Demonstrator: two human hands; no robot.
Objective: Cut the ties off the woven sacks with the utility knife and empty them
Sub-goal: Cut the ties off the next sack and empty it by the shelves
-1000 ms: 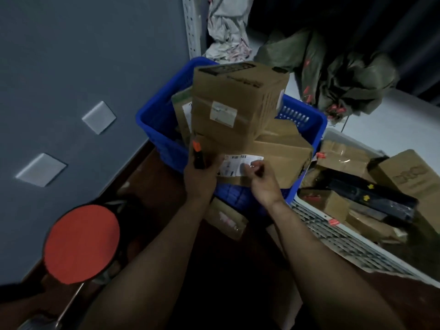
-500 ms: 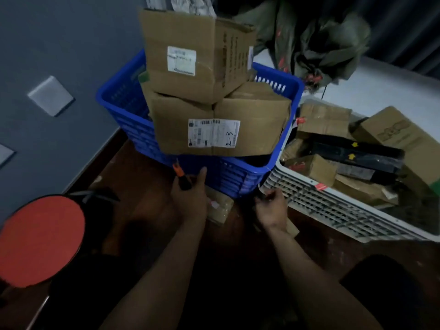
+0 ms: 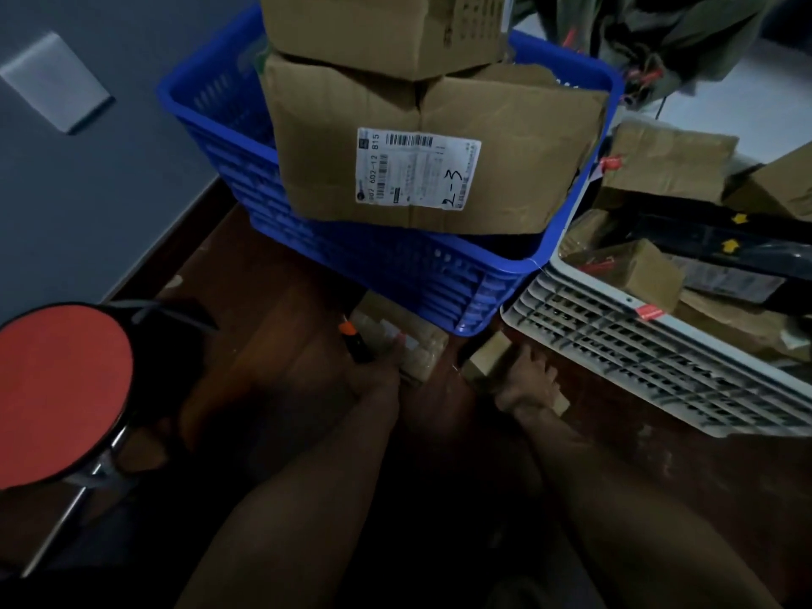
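My left hand (image 3: 378, 371) grips a black utility knife (image 3: 355, 342) with an orange tip, low on the dark wooden floor in front of the blue crate (image 3: 439, 274). Its fingers also touch a small brown parcel (image 3: 417, 349) lying there. My right hand (image 3: 529, 380) rests on another small cardboard parcel (image 3: 487, 358) on the floor, between the blue crate and the white crate (image 3: 659, 358); its fingers curl over the parcel's edge. Dark green woven sacks (image 3: 668, 41) lie crumpled at the top right, far from both hands.
The blue crate holds stacked cardboard boxes; the front one (image 3: 439, 151) bears a white label. Brown parcels and a long black package (image 3: 725, 248) fill the white crate. A red round stool (image 3: 61, 393) stands at the left. A grey wall (image 3: 88, 169) runs along the left.
Both hands dropped from the labelled box in the blue crate down to the floor. They now reach the small parcels in front of the crates. The view tilted downward.
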